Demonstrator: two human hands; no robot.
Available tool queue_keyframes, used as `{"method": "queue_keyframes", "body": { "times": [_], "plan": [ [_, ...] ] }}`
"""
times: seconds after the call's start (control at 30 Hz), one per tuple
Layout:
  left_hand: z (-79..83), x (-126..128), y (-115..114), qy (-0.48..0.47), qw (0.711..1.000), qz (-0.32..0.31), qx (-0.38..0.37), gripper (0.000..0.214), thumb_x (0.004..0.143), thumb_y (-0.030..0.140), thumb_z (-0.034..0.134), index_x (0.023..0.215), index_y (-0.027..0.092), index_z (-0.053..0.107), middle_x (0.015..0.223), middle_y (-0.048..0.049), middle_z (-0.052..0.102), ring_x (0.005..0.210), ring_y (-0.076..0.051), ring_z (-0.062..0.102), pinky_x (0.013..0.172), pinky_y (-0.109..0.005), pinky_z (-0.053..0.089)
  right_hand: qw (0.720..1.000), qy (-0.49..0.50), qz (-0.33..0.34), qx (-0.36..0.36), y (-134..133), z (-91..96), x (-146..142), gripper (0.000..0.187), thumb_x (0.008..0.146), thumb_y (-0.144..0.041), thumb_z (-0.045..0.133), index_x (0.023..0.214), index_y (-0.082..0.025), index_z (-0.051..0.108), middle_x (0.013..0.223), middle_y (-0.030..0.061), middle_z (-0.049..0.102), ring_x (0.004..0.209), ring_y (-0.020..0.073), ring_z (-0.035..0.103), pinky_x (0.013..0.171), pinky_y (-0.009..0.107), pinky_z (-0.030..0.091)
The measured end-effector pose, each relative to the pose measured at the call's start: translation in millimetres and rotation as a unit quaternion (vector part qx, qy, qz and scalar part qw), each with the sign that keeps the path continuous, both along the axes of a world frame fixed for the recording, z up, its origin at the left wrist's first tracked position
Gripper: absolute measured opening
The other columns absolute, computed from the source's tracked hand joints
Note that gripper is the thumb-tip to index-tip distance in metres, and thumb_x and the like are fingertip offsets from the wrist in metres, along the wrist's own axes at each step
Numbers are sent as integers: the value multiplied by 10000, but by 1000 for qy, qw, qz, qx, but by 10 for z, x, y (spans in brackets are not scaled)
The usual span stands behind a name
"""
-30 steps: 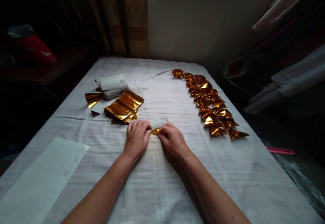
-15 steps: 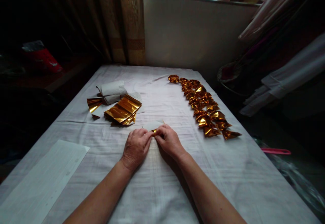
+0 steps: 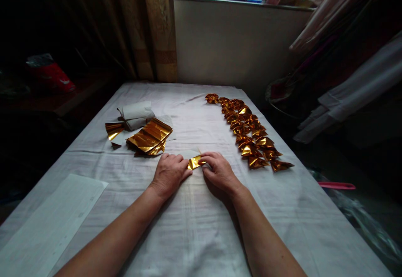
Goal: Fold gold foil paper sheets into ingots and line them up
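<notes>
Where only a sliver of gold showed between nearly meeting fingertips half a second ago, a broader strip of folded foil (image 3: 194, 162) now lies exposed mid-table on the white cloth (image 3: 191, 120), its long axis running left to right, right end angled slightly far. The left hand (image 3: 170, 172) grips its left end, the right hand (image 3: 220, 171) its right, fingers narrowly closed. Farther left lies a gold foil stack (image 3: 151, 135).

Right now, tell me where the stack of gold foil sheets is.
In the head view, the stack of gold foil sheets lies left of centre, just beyond the left hand, with pale paper behind it.
</notes>
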State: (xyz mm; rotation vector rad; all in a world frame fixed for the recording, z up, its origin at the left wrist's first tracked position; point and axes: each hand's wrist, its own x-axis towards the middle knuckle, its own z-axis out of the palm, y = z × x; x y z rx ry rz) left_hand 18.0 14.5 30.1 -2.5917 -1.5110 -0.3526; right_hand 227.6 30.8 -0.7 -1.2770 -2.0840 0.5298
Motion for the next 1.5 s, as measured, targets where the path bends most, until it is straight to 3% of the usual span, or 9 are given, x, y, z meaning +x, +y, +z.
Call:
{"method": "queue_keyframes", "body": {
  "times": [0.27,0.4,0.57,0.77,0.87,0.97,1.1,1.5],
  "plan": [
    [-16,22,137,77,984,-99,127,233,936,248,581,717,176,615,649,-23,617,619,-201,547,690,-379,311,999,-30,-9,40,38,-47,-63,351,796,-89,610,1084,-262,711,1159,53,690,1090,231,592,966,412,481],
    [-39,-60,149,78,978,-125,149,198,940,208,575,746,180,609,652,-9,608,602,-187,530,688,-370,310,994,-62,-23,88,95,-71,-60,208,863,-163,635,1007,-269,741,1134,71,697,1044,239,605,913,407,493],
    [-18,-170,127,78,983,-106,129,121,926,183,593,812,187,631,740,-10,663,689,-207,586,744,-377,349,988,-87,-4,126,59,-7,-70,81,874,-227,671,877,-259,746,1115,70,705,1021,236,606,857,381,481],
    [-5,-135,-66,17,999,-44,21,102,931,214,569,957,192,666,966,-43,735,875,-210,658,811,-370,405,989,-79,87,87,-51,57,-119,64,839,-200,715,866,-254,736,950,21,734,875,187,630,801,338,465],
    [-57,-82,-209,-3,1000,-14,8,316,909,361,611,1144,153,645,1180,-109,703,1079,-259,628,896,-396,426,990,-62,95,79,-42,46,-70,115,816,-180,737,890,-267,741,977,16,729,908,192,641,813,341,467],
    [-123,-62,-309,3,1000,4,4,443,913,406,600,1270,144,603,1306,-134,646,1203,-290,570,965,-410,424,993,-50,82,71,-8,26,9,131,809,-171,744,891,-274,745,993,20,727,915,191,646,817,345,472],
    [-168,-84,-356,12,1000,-3,-12,476,910,473,590,1327,242,587,1407,-128,571,1289,-317,512,1023,-435,412,995,-36,63,64,18,11,50,82,830,-200,733,874,-269,746,978,26,726,904,184,649,812,343,468],
    [-207,-103,-366,-15,999,-12,-26,553,902,499,594,1403,272,531,1413,-158,556,1312,-350,484,1068,-499,373,997,-51,-41,38,4,7,-166,98,881,-263,678,786,-242,682,923,26,702,913,198,603,841,351,412]
  ]
}}
